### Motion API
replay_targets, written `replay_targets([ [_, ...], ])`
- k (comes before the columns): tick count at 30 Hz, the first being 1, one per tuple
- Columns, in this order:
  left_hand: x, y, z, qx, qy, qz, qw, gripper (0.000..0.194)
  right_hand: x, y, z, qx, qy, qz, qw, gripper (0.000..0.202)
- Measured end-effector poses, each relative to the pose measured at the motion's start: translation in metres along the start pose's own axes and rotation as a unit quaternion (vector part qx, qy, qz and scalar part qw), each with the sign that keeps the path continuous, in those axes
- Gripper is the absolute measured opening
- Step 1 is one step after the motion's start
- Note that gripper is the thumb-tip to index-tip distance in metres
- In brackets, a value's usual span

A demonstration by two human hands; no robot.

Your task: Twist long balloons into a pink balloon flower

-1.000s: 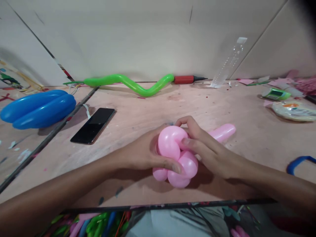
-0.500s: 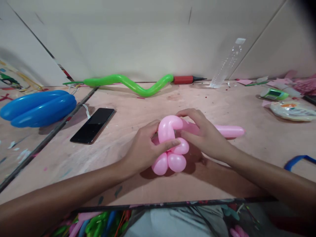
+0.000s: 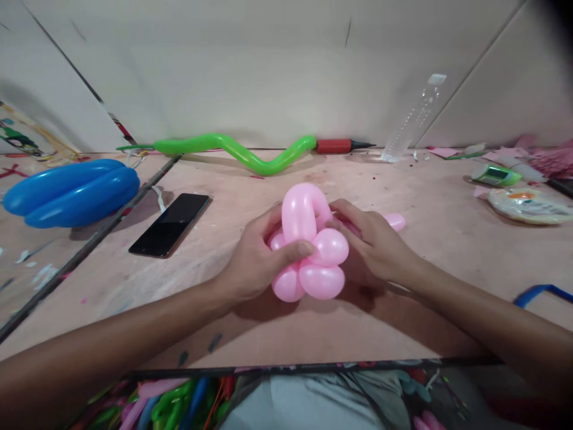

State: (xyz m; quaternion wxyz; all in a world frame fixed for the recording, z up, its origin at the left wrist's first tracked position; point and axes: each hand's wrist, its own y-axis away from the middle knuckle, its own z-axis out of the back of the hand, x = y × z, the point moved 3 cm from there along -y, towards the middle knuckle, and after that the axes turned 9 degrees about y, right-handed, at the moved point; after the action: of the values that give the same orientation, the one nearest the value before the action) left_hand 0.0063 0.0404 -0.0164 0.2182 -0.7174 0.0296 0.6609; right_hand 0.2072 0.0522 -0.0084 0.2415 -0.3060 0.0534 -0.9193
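A pink balloon [image 3: 299,215], twisted into several round bubbles with an arched loop on top, is held just above the table between both hands. My left hand [image 3: 259,257] grips its left side, the thumb lying across the front near the twists. On the other side, my right hand [image 3: 369,239] has its fingers closed round the balloon behind the bubbles. The balloon's straight end pokes out beyond the right hand. Parts of the fingers of both hands are hidden behind the balloon.
Left are a black phone [image 3: 171,224] and a blue balloon [image 3: 74,194]. Along the wall lie a green balloon [image 3: 250,160] and a red pump [image 3: 334,146], beside a leaning clear bottle [image 3: 412,122]. A wrapped packet [image 3: 528,205] and a blue strip [image 3: 544,291] are right.
The pink balloon has risen slightly and turned, its loop now more upright. Less of its straight end shows past my right hand, which stays closed round it.
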Motion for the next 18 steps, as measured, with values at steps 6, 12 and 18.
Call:
replay_targets([
  [6,0.005,0.001,-0.006,0.063,0.105,0.078,0.989,0.049,-0.003,0.005,-0.009,0.012,0.040,-0.007,0.999,0.024],
  [12,0.014,-0.012,0.011,-0.021,0.027,0.045,0.998,0.047,0.005,0.008,-0.016,0.010,-0.007,0.066,0.998,0.029],
  [18,0.024,-0.013,0.014,-0.003,0.118,0.115,0.986,0.058,0.005,0.010,-0.019,0.028,-0.017,0.051,0.998,0.028],
])
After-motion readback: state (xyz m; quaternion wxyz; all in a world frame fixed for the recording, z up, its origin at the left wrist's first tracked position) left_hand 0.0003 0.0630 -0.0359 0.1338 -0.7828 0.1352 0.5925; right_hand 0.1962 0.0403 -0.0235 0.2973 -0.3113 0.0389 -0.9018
